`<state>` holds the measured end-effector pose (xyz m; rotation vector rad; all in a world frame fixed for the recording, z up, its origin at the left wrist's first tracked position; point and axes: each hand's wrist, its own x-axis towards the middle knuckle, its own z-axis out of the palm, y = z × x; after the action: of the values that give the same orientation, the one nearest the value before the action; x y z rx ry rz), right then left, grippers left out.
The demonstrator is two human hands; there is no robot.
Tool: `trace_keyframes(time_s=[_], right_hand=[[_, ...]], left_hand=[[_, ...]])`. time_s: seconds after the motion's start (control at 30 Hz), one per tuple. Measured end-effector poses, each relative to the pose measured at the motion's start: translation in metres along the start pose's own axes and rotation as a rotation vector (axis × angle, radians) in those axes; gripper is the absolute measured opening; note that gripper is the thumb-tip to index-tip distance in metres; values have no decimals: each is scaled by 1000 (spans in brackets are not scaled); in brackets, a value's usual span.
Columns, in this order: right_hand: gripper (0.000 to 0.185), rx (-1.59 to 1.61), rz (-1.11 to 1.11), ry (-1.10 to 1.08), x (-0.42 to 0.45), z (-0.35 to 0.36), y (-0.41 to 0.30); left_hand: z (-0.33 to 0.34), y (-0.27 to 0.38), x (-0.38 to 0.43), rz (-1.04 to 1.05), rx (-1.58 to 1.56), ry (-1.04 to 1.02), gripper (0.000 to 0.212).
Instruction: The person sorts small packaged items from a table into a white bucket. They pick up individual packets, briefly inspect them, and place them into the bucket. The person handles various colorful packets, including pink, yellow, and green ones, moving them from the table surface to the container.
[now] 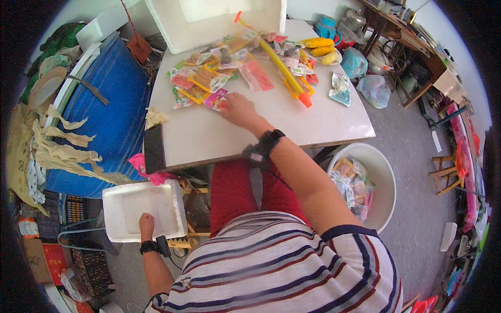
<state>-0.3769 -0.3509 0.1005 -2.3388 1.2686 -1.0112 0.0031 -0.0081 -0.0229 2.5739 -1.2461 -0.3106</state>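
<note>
My right hand (239,109) reaches over the white table (203,137), its fingers pinching the edge of a small pink-purple snack packet (214,99). That packet lies at the near side of a pile of vacuum-sealed food packets (207,78), several of them yellow and red. Just behind my hand is a clear-and-red packet (256,76). A long yellow tube with orange ends (280,60) lies slantwise across the pile. My left hand (146,223) is curled into a fist over a white foam box (156,197) at lower left; nothing shows in it.
A white bucket (385,180) holding packets stands right of my legs. Corn cobs (319,47) and a lone teal-white packet (340,89) lie on the table's right. A large foam box (223,33) stands at the back. Left are a blue barrel (109,113) and a black phone-like slab (154,148).
</note>
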Motion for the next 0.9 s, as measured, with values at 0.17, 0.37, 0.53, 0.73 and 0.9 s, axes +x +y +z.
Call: trace_keyframes(time_s=[0.17, 0.37, 0.53, 0.73, 0.9], right_hand=[[23, -272, 14, -172, 6, 14, 9], [22, -261, -58, -216, -35, -27, 24], [24, -258, -73, -134, -89, -90, 67], [32, -531, 242, -15, -118, -138, 91], [43, -790, 432, 42, -117, -146, 92]], left_hand=[[-8, 29, -14, 92, -291, 13, 16], [6, -4, -4, 86, -41, 37, 15], [-8, 26, -16, 10, -121, -39, 14], [1, 16, -8, 12, 9, 0, 16], [-8, 25, -9, 7, -21, -38, 15]])
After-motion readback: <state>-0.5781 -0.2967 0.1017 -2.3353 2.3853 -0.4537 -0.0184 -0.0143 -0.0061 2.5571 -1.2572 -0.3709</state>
